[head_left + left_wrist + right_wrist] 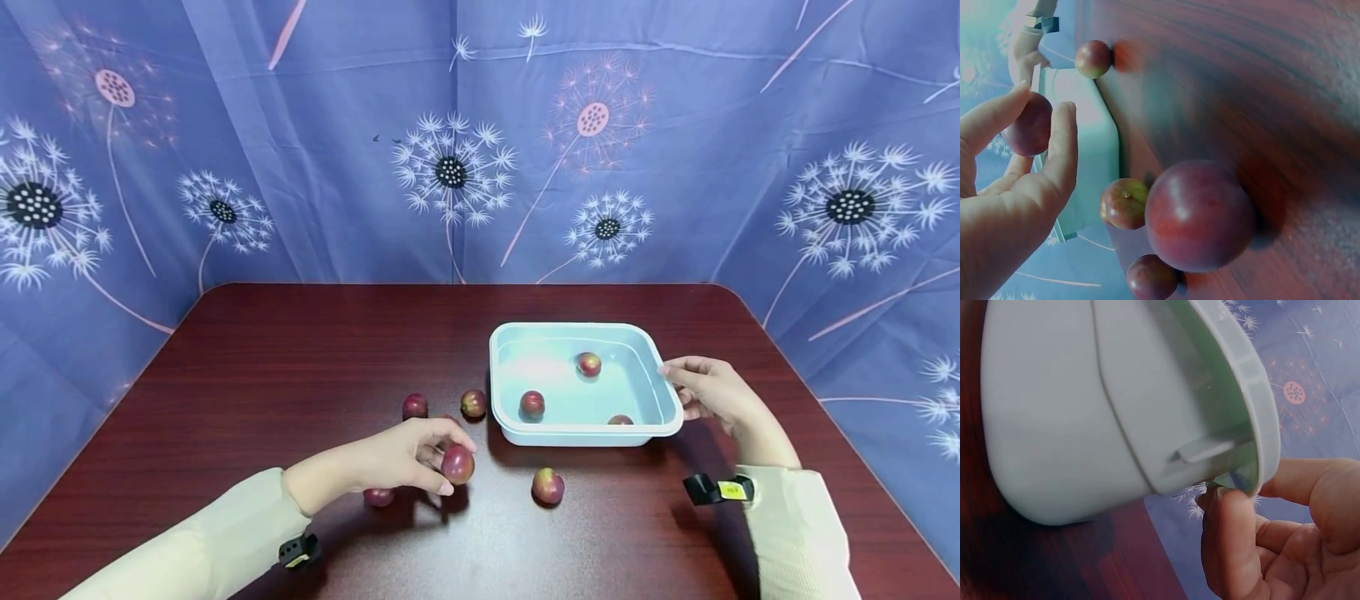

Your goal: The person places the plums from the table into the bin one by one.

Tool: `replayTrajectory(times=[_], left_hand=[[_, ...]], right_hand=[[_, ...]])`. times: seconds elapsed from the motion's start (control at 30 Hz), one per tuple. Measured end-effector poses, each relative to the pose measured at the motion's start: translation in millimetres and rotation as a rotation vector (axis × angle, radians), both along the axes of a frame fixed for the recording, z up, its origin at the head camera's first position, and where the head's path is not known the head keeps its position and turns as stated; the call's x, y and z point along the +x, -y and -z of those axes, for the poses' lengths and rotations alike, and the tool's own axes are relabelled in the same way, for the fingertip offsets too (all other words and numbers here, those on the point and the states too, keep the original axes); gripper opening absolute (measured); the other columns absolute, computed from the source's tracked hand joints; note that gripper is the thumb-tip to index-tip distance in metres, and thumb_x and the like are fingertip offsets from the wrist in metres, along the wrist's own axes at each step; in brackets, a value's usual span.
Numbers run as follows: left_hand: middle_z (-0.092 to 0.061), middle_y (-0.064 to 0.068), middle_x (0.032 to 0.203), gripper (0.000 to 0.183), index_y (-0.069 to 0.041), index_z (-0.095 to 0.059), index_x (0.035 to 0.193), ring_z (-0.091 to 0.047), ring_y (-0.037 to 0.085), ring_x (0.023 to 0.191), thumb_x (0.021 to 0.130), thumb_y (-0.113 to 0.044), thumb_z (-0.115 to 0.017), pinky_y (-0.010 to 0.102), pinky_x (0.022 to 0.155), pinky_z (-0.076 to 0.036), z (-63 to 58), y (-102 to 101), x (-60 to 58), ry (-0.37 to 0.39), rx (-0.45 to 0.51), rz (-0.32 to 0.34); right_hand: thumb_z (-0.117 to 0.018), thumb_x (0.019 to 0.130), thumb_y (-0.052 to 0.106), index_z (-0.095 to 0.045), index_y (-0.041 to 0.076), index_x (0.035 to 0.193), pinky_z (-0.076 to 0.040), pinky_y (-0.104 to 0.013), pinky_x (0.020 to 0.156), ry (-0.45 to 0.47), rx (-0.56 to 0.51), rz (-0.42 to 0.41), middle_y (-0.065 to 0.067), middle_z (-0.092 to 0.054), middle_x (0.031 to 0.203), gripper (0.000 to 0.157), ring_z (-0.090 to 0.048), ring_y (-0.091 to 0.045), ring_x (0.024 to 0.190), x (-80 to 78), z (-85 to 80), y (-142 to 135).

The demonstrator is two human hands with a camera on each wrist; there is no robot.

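Note:
My left hand (405,454) pinches a red plum (458,464) between thumb and fingers, above the table and left of a pale blue plastic tub (585,435). In the left wrist view the held plum (1030,125) overlaps the tub. My right hand (708,392) grips the tub's right rim, and the right wrist view shows its thumb and fingers on either side of that rim (1266,425). Inside the tub lie a plum (588,364) near the back, another plum (532,405) at the left and a third plum (620,420) partly hidden by the front wall.
Loose plums lie on the dark red wooden table (315,358): a dark plum (415,406), a greenish plum (473,404) beside the tub, a plum (548,486) in front of it, and a plum (378,497) partly behind my left wrist. A blue dandelion-print curtain (337,167) stands behind.

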State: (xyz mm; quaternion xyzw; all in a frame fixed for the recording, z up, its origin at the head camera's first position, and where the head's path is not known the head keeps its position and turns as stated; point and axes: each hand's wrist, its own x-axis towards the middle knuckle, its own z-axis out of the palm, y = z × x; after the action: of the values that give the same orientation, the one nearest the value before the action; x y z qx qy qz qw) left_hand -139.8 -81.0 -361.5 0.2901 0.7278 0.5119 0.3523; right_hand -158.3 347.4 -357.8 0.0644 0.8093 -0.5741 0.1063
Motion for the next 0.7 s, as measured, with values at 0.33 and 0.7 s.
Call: replayTrajectory(times=[0.33, 0.7], left_hand=[[-0.059, 0.011, 0.112, 0.048, 0.007, -0.049, 0.124, -0.062, 0.022, 0.095, 0.080, 0.005, -0.067, 0.025, 0.078, -0.052, -3.6, -2.6, -2.3, 0.095, 0.066, -0.048], [-0.057, 0.017, 0.118, 0.053, 0.011, -0.045, 0.126, -0.061, 0.015, 0.092, 0.079, 0.006, -0.067, 0.024, 0.075, -0.052, -6.3, -5.5, -7.4, 0.172, 0.132, -0.084]], right_hand=[[-0.054, 0.096, 0.020, -0.059, 0.002, 0.105, -0.055, -0.027, 0.055, -0.003, 0.019, -0.008, 0.008, -0.058, 0.066, 0.021, -0.056, -0.004, 0.057, 0.8, -0.5, -0.7], [-0.054, 0.096, 0.020, -0.060, 0.004, 0.104, -0.055, -0.027, 0.055, -0.003, 0.006, -0.009, 0.008, -0.059, 0.066, 0.019, -0.057, -0.004, 0.057, 0.1, 0.4, -0.4]])
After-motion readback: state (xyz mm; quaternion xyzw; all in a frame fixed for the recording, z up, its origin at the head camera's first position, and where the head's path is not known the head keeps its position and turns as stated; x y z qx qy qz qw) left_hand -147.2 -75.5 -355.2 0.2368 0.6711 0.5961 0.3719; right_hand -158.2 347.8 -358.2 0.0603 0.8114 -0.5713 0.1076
